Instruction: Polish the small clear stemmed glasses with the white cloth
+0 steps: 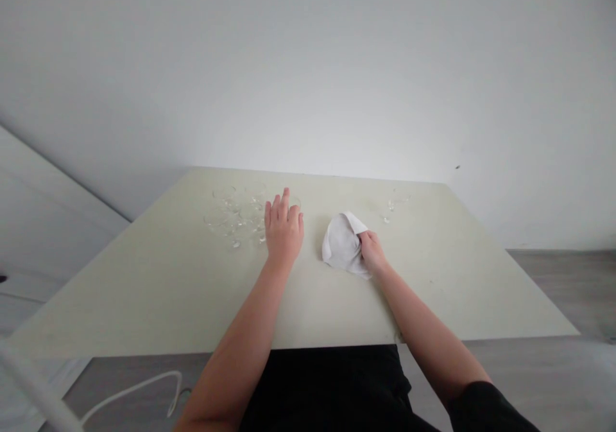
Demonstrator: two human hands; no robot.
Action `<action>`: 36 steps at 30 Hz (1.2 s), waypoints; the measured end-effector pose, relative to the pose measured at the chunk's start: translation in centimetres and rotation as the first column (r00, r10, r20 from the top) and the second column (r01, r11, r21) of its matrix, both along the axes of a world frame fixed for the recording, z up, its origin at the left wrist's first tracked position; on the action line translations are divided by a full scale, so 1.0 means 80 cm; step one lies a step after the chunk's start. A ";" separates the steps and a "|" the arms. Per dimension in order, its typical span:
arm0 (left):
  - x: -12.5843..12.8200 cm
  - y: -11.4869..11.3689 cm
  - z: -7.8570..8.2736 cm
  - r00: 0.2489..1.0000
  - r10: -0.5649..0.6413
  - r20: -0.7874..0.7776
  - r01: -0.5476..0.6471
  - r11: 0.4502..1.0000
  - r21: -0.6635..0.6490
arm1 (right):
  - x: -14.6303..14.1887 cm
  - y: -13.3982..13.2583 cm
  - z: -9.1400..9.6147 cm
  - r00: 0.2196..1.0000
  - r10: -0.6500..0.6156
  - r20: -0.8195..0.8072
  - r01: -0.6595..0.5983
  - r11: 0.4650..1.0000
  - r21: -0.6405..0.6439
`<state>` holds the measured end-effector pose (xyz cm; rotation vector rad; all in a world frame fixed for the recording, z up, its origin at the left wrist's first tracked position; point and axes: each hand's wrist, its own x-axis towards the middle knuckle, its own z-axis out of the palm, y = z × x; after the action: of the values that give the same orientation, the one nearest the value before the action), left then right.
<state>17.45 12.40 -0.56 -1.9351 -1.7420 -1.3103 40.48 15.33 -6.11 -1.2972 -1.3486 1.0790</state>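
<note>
My left hand [283,228] reaches over the pale table [144,278] with fingers stretched out, its tips at a clear glass [293,202] on the right side of a cluster of several clear glasses [235,217]. I cannot tell whether the fingers touch the glass. My right hand [371,249] is closed on a crumpled white cloth [341,242] that rests on the table just right of my left hand. One more clear glass [395,204] stands alone farther right, beyond the cloth.
A plain white wall [337,66] rises right behind the table's far edge. A white cable [135,390] lies on the grey floor at the lower left. A white panel [43,214] stands at the left.
</note>
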 end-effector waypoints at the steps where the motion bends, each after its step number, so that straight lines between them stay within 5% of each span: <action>1: 0.001 0.000 -0.001 0.999 -0.036 0.003 0.036 0.999 0.030 | 0.004 -0.001 0.005 0.996 -0.035 0.082 0.028 0.996 0.087; 5: 0.002 -0.004 0.002 0.984 -0.176 0.012 0.173 0.977 0.123 | 0.022 -0.009 0.042 0.927 -0.151 0.343 0.002 0.918 0.396; 7: 0.005 -0.009 0.004 0.962 -0.268 0.050 0.258 0.954 0.152 | 0.030 -0.015 0.070 0.823 -0.139 0.551 -0.083 0.930 0.358; 11: 0.018 -0.013 0.001 0.812 -0.497 0.307 0.447 0.867 0.221 | 0.036 -0.023 0.129 0.451 -0.075 0.890 -0.157 0.974 0.162; 13: 0.027 -0.013 -0.003 0.677 -0.585 0.447 0.537 0.808 0.244 | 0.035 -0.021 0.152 0.410 -0.163 0.898 -0.078 0.974 0.212; 17: 0.042 -0.012 -0.009 0.377 -0.627 0.681 0.694 0.679 0.241 | 0.027 -0.011 0.179 0.573 -0.190 0.797 -0.075 0.956 0.282; 20: 0.046 -0.015 -0.007 0.153 -0.512 0.845 0.830 0.531 0.172 | 0.019 -0.004 0.189 0.753 -0.261 0.604 -0.013 0.912 0.409; 23: 0.047 -0.021 -0.001 0.060 -0.325 0.944 0.924 0.377 0.070 | 0.012 -0.007 0.197 0.853 -0.192 0.485 -0.029 0.910 0.413; 27: 0.047 -0.024 0.001 0.002 -0.154 0.988 0.969 0.244 0.036 | 0.005 -0.018 0.199 0.920 0.147 0.364 -0.249 0.935 0.251; 32: 0.049 -0.023 -0.002 -0.048 -0.126 0.991 0.956 0.283 0.082 | 0.000 -0.018 0.187 0.962 0.272 0.033 -0.269 0.961 -0.064; 36: 0.053 -0.022 -0.005 -0.015 -0.135 0.991 0.936 0.348 0.061 | -0.007 -0.024 0.173 0.880 0.401 -0.254 -0.449 0.878 -0.169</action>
<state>21.66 10.65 -0.97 -2.9645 -1.8892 -3.0995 39.93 13.43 7.73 -1.0191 -1.4154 1.6688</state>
